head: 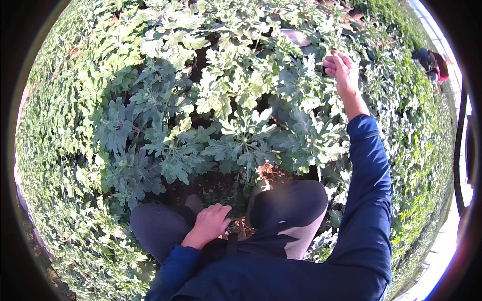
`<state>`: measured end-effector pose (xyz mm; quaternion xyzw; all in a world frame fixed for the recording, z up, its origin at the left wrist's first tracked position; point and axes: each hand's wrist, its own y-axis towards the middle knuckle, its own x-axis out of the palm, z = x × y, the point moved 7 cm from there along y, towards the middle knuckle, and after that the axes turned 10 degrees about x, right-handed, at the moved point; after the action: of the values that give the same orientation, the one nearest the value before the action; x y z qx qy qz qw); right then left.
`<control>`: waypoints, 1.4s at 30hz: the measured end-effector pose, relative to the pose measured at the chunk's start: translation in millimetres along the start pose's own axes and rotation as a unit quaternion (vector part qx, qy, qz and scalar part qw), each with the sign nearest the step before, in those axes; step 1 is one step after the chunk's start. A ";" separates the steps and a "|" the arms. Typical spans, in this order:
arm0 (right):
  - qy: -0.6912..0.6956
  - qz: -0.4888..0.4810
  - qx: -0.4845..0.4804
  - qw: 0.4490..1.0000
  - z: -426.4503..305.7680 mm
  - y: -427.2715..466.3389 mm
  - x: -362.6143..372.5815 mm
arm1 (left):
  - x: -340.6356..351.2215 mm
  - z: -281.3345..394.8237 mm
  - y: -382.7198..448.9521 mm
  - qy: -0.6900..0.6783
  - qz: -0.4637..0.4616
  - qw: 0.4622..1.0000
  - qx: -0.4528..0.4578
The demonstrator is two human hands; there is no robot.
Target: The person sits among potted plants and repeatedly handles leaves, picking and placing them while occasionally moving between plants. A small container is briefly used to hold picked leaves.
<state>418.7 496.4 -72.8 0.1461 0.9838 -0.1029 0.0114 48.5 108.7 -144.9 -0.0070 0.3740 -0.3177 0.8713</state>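
Leafy chrysanthemum-like plants with lobed grey-green leaves spread before my bent knees. My right hand reaches out over the foliage at the upper right, its fingers curled together. Whether something small is between those fingertips is too fine to make out. Just beyond it, to the left, a shiny rounded metal-looking object lies partly hidden among leaves. My left hand is by the inner side of my left thigh, back upward and fingers bent. Its palm is hidden, so any hold there does not show.
Reddish soil shows between the plants near my right knee. At the far right, another person is low among the rows. A pale strip borders the field on the right. My shadow falls over the plants on the left.
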 end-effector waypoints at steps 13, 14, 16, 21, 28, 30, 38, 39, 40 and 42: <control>0.087 0.167 0.060 0.980 12.8 -291.8 -171.5 | 1.6 1.6 -18.8 0.044 -0.012 0.998 0.048; 0.102 0.177 0.078 0.976 29.1 -311.9 -180.7 | 2.2 2.0 -18.9 0.049 -0.018 0.998 0.047; 0.113 0.184 0.134 0.967 62.6 -348.3 -185.3 | 2.4 -1.3 -18.9 0.052 -0.019 0.997 0.048; 0.087 0.136 0.225 0.961 114.9 -406.7 -154.0 | 9.2 -21.6 -19.0 0.071 -0.040 0.996 0.020; 0.001 0.024 0.195 0.981 132.9 -401.8 -116.0 | 6.7 -21.0 -14.5 0.051 -0.026 0.998 0.022; -0.028 0.010 0.177 0.984 124.5 -384.6 -113.3 | 3.3 -17.5 -17.8 0.044 -0.019 0.999 0.013; -0.043 -0.054 0.082 0.994 88.7 -341.8 -73.6 | -38.9 39.7 -57.2 -0.099 0.194 0.975 0.045; -0.072 -0.042 0.078 0.993 86.9 -340.4 -71.3 | -44.8 49.9 -68.5 -0.101 0.232 0.965 0.066; -0.087 -0.043 0.059 0.994 88.0 -338.3 -68.6 | -42.6 48.8 -81.5 -0.115 0.261 0.956 0.071; -0.118 -0.061 0.026 0.991 95.8 -330.5 -69.8 | -40.3 52.6 -105.4 -0.135 0.285 0.947 0.063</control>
<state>389.0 147.3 -97.0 0.0727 0.9797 -0.1453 0.1178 4.3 35.2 -54.7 0.1122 0.2188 -0.0749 0.9664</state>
